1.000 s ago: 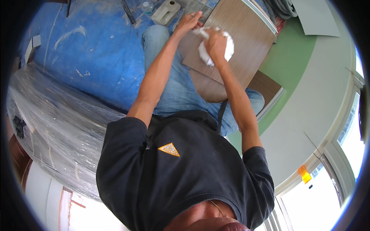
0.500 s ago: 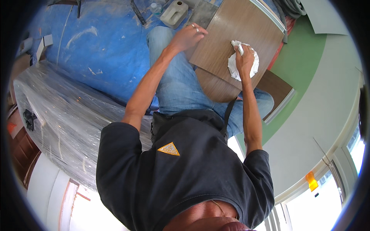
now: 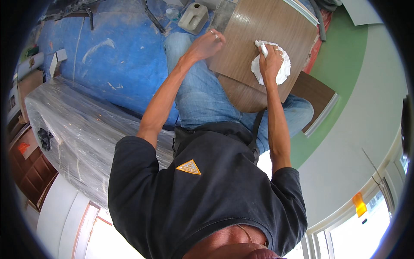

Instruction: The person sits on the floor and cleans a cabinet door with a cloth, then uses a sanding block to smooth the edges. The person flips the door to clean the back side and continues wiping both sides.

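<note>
Beige plastic jug [image 3: 193,17] on blue tarp [image 3: 112,56]
</note>
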Motion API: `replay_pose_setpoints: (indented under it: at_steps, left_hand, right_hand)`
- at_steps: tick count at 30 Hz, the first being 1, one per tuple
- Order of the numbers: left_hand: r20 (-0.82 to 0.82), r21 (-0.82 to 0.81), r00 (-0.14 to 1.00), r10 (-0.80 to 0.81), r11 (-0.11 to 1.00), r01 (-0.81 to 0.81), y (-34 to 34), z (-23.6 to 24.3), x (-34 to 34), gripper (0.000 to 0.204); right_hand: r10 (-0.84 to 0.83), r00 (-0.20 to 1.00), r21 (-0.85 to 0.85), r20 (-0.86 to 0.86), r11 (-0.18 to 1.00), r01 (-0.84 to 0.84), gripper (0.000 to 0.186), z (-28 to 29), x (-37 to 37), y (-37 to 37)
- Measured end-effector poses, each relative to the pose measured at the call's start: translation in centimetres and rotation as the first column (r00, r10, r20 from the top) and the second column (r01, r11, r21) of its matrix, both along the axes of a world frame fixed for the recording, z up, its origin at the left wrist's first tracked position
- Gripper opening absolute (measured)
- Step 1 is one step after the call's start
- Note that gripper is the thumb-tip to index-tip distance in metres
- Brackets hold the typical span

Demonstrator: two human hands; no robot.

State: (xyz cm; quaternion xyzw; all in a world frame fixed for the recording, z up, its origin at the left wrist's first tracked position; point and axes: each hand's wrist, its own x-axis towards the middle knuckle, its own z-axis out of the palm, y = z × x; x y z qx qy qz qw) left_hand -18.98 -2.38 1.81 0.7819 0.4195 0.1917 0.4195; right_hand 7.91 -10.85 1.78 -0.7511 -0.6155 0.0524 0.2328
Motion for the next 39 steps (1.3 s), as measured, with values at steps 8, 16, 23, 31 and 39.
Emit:
replay_pose_setpoints:
  at_steps: [8, 16, 23, 31, 39]
  left_hand:
    - [0.037, -0.119, 0.990, 0.137, 0.984, -0.132, 0.7, -1.3, 0.6, 0.021]
    - [0.073, -0.139, 0.975, 0.208, 0.970, -0.197, 1.3, -3.6, 1.0, 0.036]
    - [0.131, -0.393, 0.963, 0.235, 0.904, -0.167, 1.5, -4.0, 0.3, 0.039]
    - [0.010, -0.491, 0.987, 0.161, 0.861, -0.135, 1.1, -3.7, -0.8, 0.048]
    - [0.014, -0.597, 0.995, 0.100, 0.799, -0.072, 1.3, -3.0, -0.7, 0.054]
  right_hand:
    - [-0.025, 0.999, 0.015, 0.023, 1.000, 0.025, 0.021, 0.3, -0.5, 0.0]
    - [-0.028, 0.999, -0.013, 0.031, 1.000, 0.028, 0.024, -0.1, -0.3, -0.1]
    - [-0.035, 0.999, -0.011, 0.039, 0.999, 0.035, 0.025, 0.0, -0.4, -0.2]
    - [-0.040, 0.999, -0.022, 0.014, 0.999, 0.041, 0.027, -0.2, -0.1, -0.2]
    - [0.235, 0.972, -0.172, -0.015, 0.957, -0.234, 0.048, 0.9, -7.7, -2.2]
